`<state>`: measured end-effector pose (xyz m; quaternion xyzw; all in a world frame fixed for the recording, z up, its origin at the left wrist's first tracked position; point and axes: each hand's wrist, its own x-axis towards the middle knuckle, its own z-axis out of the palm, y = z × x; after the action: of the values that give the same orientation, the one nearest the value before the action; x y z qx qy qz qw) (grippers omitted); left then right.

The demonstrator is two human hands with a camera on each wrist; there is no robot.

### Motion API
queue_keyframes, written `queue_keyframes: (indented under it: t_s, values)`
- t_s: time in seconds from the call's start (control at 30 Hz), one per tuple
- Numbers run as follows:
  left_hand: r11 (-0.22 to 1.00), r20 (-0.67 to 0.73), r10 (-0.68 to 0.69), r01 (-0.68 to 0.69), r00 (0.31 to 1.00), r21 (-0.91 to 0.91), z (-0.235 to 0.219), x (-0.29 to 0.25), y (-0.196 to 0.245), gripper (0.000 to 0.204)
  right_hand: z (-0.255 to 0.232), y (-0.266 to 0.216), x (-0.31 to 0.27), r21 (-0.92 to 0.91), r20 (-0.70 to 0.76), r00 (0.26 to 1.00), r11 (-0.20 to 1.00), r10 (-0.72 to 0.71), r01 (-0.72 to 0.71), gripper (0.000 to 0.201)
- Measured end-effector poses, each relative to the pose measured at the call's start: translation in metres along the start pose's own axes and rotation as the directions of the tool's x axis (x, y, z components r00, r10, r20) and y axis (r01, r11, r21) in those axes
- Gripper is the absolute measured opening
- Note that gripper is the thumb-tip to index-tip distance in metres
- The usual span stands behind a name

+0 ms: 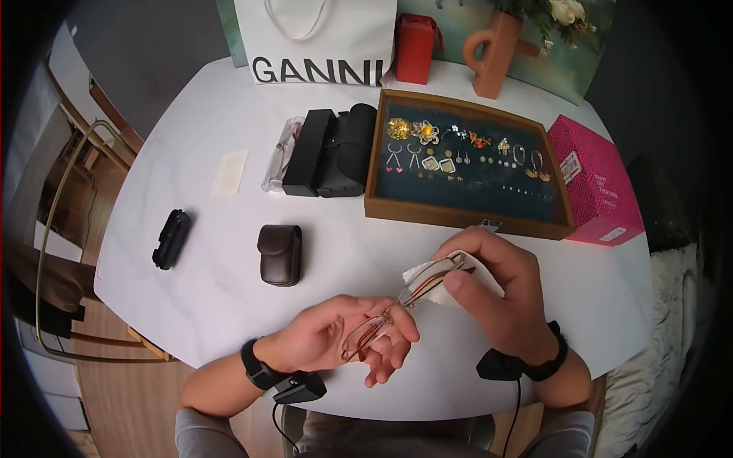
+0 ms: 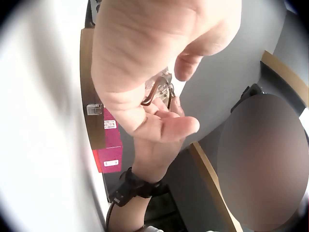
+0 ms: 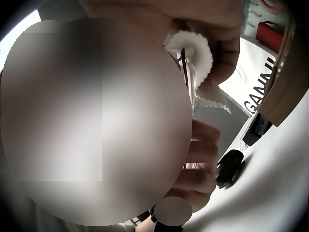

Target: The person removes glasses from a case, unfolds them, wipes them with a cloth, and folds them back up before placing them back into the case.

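Note:
A pair of thin-rimmed eyeglasses point(image 1: 365, 337) is held over the front of the table, its temples folded in behind the lenses. My left hand point(image 1: 324, 328) grips the near end of the frame, fingers curled beneath it. At the far end, my right hand point(image 1: 504, 286) pinches a pale cloth with a zigzag edge point(image 3: 205, 55) around the other lens, thumb on top. Part of that lens is hidden by cloth and fingers. In the left wrist view, the left palm covers most of the glasses. A brown leather pouch point(image 1: 280, 256) stands on the table beyond the left hand.
A wooden jewelry tray point(image 1: 374, 206) with earrings and brooches lies ahead, beside a pink box point(image 1: 599, 183). Black glasses cases point(image 1: 347, 153), a clear case point(image 1: 282, 156), a small black case point(image 1: 172, 239) and a beige cloth point(image 1: 230, 173) lie leftward. A white bag point(image 1: 321, 38) stands behind.

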<state>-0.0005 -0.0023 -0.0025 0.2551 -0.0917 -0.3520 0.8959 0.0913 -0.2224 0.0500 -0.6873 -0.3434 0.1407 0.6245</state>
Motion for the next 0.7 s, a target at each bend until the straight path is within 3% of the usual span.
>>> queue_keyframes:
  t_s: [0.03, 0.17, 0.23, 0.27, 0.33, 0.37, 0.43, 0.57, 0.63, 0.7]
  values:
    - [1.0, 0.0, -0.003, 0.003, 1.0, -0.001, -0.002, -0.001, 0.0, 0.041, -0.001, -0.001, 0.001, 0.067, 0.02, 0.997, 0.995, 0.069, -0.07, 0.019]
    - [0.999, -0.036, 0.013, -0.012, 0.999, 0.045, 0.001, -0.003, 0.0, 0.034, -0.002, 0.006, 0.005, 0.108, 0.043, 0.999, 0.994, 0.031, -0.035, 0.02]
    - [0.999, -0.104, 0.014, -0.008, 0.994, 0.052, 0.004, -0.004, 0.0, 0.033, 0.003, 0.011, 0.006, -0.015, -0.003, 0.994, 0.994, -0.113, 0.113, 0.024]
    - [0.999, -0.107, 0.011, -0.006, 0.994, 0.045, 0.002, -0.004, 0.0, 0.033, 0.005, 0.01, 0.005, -0.012, -0.004, 0.994, 0.994, -0.105, 0.105, 0.024]
    - [0.97, -0.151, -0.001, 0.038, 0.989, 0.242, 0.0, -0.003, 0.0, 0.038, 0.008, 0.004, 0.004, -0.373, 0.096, 0.952, 0.876, -0.291, 0.305, 0.029]
    - [0.969, -0.149, -0.001, 0.037, 0.989, 0.243, 0.0, -0.002, 0.001, 0.038, 0.006, 0.002, 0.004, -0.375, 0.095, 0.952, 0.875, -0.291, 0.305, 0.029]
    - [0.958, -0.196, -0.044, 0.097, 0.98, 0.27, 0.003, -0.002, 0.001, 0.04, 0.002, -0.002, 0.004, -0.551, 0.286, 0.909, 0.724, -0.303, 0.415, 0.033]
    - [0.967, -0.114, -0.086, 0.11, 0.99, 0.228, -0.002, -0.002, -0.002, 0.038, 0.007, -0.009, 0.003, -0.571, 0.364, 0.857, 0.64, -0.365, 0.515, 0.029]
    - [0.974, -0.027, -0.122, 0.125, 0.992, 0.189, -0.009, -0.001, -0.005, 0.033, 0.013, -0.012, 0.0, -0.628, 0.384, 0.811, 0.519, -0.442, 0.58, 0.024]
    - [0.98, -0.057, -0.11, 0.118, 0.992, 0.161, -0.003, -0.001, -0.006, 0.03, 0.013, -0.013, -0.003, -0.64, 0.39, 0.802, 0.493, -0.452, 0.589, 0.023]
